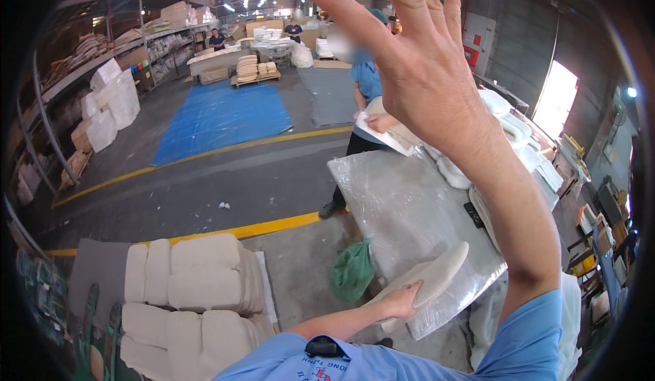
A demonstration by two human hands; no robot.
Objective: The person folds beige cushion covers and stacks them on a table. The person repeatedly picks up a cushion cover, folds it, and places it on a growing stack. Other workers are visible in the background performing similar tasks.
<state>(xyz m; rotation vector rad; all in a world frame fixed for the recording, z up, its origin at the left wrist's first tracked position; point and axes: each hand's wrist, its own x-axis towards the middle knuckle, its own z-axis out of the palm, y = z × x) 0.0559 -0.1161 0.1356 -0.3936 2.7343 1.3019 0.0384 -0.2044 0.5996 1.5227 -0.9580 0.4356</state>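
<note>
- Left grip [399, 302] is holding a cream pad [440, 272], which is extending beyond it over the plastic-covered tabletop [409, 203].
- Right grip [433, 84] is hovering spread wide, apparently empty.
- Judged step: handling the pad; next move is probably calling for lowering the right grip.

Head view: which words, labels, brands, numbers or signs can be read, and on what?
Light-blue shirt: printed lettering and an emblem, upside down; I won't copy the wording.
Black object on the plastic-covered table: pale marking, too small to read.
Red wall panel: any text is too small to read.
Beige pad: no lettering visible.
</note>
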